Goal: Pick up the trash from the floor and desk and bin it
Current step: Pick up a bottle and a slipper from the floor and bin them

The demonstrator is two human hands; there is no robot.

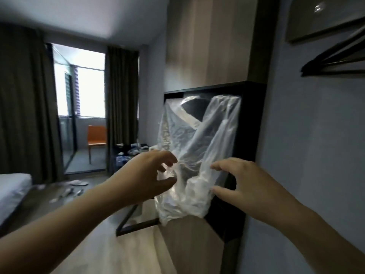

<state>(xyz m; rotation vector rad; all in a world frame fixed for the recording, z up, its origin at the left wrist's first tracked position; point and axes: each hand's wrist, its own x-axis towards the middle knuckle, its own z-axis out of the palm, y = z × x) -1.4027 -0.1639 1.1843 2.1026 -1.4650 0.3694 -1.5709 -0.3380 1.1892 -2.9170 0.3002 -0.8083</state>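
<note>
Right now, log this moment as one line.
left hand: pinches clear plastic bag | right hand: pinches same bag | bag: spread upward before dark niche | hangers: on wall, upper right

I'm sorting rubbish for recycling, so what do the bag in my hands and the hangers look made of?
The clear bag looks like thin plastic film, glossy and translucent: it crinkles and the dark niche shows through. The hangers look matte black, wood or plastic; too blurred to tell.
</note>
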